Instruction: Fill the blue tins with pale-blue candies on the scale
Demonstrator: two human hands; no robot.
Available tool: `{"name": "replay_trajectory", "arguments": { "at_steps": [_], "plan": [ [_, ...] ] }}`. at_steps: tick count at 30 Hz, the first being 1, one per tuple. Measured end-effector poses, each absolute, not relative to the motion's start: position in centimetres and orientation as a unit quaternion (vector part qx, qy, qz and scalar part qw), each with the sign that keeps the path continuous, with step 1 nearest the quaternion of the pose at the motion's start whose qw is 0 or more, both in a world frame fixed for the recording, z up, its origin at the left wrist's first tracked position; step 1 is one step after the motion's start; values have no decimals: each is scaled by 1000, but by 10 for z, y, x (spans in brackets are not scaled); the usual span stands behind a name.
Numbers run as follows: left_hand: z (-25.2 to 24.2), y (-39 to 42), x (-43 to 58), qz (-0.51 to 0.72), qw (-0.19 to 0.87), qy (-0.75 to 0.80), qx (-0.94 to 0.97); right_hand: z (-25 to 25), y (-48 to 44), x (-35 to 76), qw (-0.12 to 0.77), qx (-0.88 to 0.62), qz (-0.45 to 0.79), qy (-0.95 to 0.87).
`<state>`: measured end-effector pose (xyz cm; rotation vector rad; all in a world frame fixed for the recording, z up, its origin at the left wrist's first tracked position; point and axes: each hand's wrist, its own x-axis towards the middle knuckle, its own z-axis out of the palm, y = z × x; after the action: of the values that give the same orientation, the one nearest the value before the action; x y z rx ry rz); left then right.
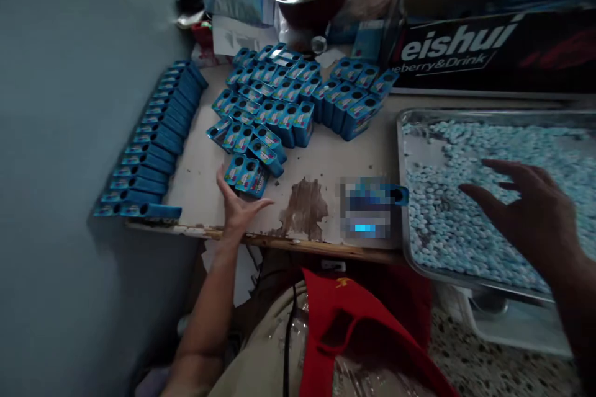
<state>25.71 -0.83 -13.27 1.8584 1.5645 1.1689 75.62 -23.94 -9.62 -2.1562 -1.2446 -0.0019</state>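
**Tip and topple risks**

Left hand (239,201), open and empty, rests just beside two blue boxes (246,175) at its 12 o'clock; a nudge could topple them. Right hand (526,214), spread and empty, hovers over the tablet tray (400,161) overhanging the table (326,161); pressure might tip it.

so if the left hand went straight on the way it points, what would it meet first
Likely the nearest small blue rectangular boxes, lying just ahead of the left hand.

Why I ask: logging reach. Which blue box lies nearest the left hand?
The frontmost blue box, leftmost of the small cluster just beyond the left hand; every other box lies farther back or aside.
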Motion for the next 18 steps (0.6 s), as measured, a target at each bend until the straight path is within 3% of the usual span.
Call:
{"name": "replay_trajectory", "arguments": {
  "at_steps": [5, 12, 18],
  "plan": [
    [-140, -24, 282, 460, 145, 642, 595, -110, -260, 806, 274, -823, -11, -497],
    [-115, -68, 291, 415, 228, 600, 645, -99, -278, 805, 219, -853, 1, -474],
    [-116, 5, 401, 446, 291, 471, 703, -100, -268, 822, 180, -839, 63, -509]
  ]
}}
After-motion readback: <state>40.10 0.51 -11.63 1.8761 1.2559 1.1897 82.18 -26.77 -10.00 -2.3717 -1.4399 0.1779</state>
